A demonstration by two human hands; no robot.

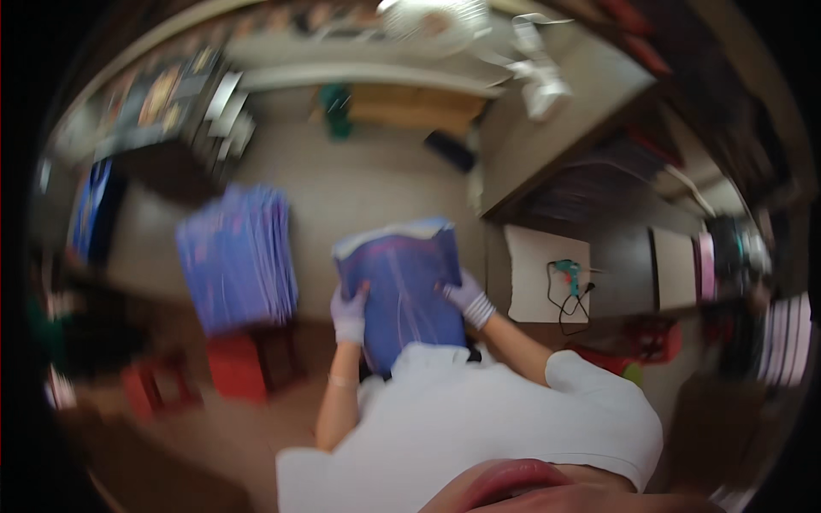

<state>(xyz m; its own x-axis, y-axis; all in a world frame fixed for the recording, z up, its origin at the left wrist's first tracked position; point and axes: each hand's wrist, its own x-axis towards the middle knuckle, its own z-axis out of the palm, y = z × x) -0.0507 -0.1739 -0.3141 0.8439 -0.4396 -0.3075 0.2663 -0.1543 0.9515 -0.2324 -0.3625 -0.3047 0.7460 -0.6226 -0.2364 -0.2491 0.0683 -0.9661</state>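
Observation:
A flat blue piece (402, 295), like a folded bag or sack with a pale top edge, lies in front of my chest. My left hand (349, 315), in a pale glove, grips its left side, the thumb on top. At its right side my right hand (466, 297), in a glove with a striped cuff, holds it the same way. The fingers beneath are hidden. To the left stands a thick stack of similar blue-purple pieces (235, 256), apart from both hands. The picture is blurred by motion.
Red stools (238, 366) stand below the stack. At the right, a teal glue gun (568, 272) with a black cord lies on a white sheet (528, 282). A dark table (581, 94) and a white fan (436, 21) are farther off. A dark object (450, 150) lies ahead.

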